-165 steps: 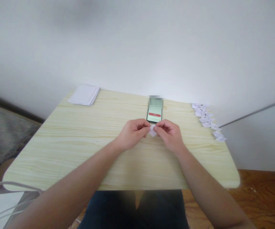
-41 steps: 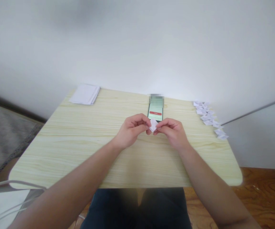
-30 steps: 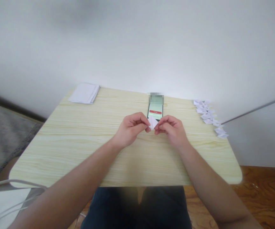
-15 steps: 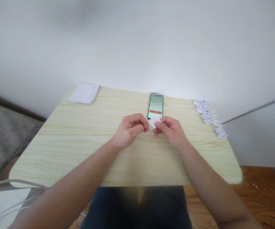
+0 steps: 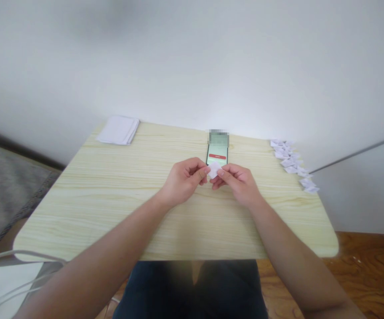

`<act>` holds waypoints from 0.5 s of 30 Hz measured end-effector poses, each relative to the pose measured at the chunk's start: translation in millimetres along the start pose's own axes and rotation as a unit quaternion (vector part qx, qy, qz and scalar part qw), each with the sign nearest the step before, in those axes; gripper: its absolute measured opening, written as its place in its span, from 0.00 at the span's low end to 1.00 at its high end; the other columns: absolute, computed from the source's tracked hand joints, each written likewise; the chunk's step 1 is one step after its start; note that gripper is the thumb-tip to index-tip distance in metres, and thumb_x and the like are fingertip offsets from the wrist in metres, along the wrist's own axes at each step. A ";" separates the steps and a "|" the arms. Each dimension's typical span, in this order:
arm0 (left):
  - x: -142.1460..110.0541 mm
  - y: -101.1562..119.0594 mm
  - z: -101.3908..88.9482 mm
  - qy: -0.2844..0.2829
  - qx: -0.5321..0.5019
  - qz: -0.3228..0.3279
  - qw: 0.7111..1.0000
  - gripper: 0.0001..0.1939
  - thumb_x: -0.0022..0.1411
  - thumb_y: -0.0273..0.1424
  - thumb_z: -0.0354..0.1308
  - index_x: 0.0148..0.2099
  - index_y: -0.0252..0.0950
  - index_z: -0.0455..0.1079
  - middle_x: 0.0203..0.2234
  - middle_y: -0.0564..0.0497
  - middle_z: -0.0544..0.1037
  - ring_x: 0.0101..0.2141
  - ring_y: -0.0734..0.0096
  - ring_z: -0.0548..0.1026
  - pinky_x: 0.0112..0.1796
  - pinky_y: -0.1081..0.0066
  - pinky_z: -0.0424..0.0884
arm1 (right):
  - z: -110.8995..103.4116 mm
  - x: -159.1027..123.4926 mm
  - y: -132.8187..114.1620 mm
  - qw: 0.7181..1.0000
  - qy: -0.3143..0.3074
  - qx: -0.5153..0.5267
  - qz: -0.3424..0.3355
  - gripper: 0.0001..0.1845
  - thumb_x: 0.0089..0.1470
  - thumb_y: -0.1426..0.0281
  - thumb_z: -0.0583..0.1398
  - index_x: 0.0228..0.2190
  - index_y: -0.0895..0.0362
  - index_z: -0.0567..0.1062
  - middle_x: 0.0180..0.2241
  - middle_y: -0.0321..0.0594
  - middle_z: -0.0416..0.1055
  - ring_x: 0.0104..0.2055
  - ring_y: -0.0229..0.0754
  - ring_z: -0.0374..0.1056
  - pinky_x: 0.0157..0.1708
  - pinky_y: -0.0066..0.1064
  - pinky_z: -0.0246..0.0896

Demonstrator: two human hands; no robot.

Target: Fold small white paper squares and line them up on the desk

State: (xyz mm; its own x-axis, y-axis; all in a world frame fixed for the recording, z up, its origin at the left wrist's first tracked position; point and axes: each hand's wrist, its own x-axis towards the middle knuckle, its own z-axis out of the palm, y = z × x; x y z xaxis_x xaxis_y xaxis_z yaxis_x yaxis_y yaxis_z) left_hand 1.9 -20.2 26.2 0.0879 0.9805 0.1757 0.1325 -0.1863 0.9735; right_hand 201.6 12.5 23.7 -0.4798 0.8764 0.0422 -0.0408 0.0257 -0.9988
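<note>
A small piece of folded white paper [image 5: 214,169] is held between my two hands above the middle of the table. My left hand [image 5: 187,179] pinches its left corner between thumb and forefinger. On the opposite side, my right hand [image 5: 237,179] grips the paper with the thumb on top and the other fingers curled beneath. Just behind the paper lies a phone [image 5: 217,148] with a lit screen and a red bar; its lower end is partly covered by the paper and fingers.
A stack of white paper sheets [image 5: 118,130] lies at the table's back left. Several small folded paper pieces [image 5: 290,163] form a row along the right edge. The wooden table [image 5: 112,190] stands against a white wall [image 5: 192,66]. Pale cables [image 5: 22,253] run at the lower left.
My left thumb and forefinger have closed on the paper's left corner. The paper and my right fingers have shifted slightly left. The things on the table stay put.
</note>
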 end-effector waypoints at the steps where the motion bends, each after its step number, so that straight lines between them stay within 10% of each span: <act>1: 0.1 0.0 0.1 0.000 0.005 0.001 1.000 0.14 0.68 0.39 0.59 0.33 0.34 0.72 0.25 0.50 0.76 0.27 0.72 0.73 0.32 0.70 0.68 | -0.1 -0.1 0.0 1.000 0.002 -0.003 -0.002 0.15 0.60 0.57 0.64 0.34 0.57 0.80 0.33 0.42 0.81 0.30 0.41 0.78 0.35 0.35 0.76; 15: 0.6 -6.8 4.9 0.033 -0.049 0.016 0.998 0.07 0.62 0.33 0.65 0.39 0.35 0.74 0.33 0.48 0.79 0.35 0.68 0.77 0.38 0.68 0.74 | 1.4 3.2 8.6 0.997 0.066 0.023 -0.035 0.08 0.53 0.66 0.70 0.37 0.54 0.82 0.32 0.39 0.82 0.31 0.40 0.79 0.35 0.33 0.76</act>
State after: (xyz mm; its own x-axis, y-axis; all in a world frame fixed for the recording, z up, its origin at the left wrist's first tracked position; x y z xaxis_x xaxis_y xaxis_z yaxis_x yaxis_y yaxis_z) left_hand 5.9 -18.6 19.0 0.0245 0.9768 0.2128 0.0341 -0.2136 0.9763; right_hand 198.5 14.8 15.2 -0.3559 0.9287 0.1044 -0.1111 0.0688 -0.9914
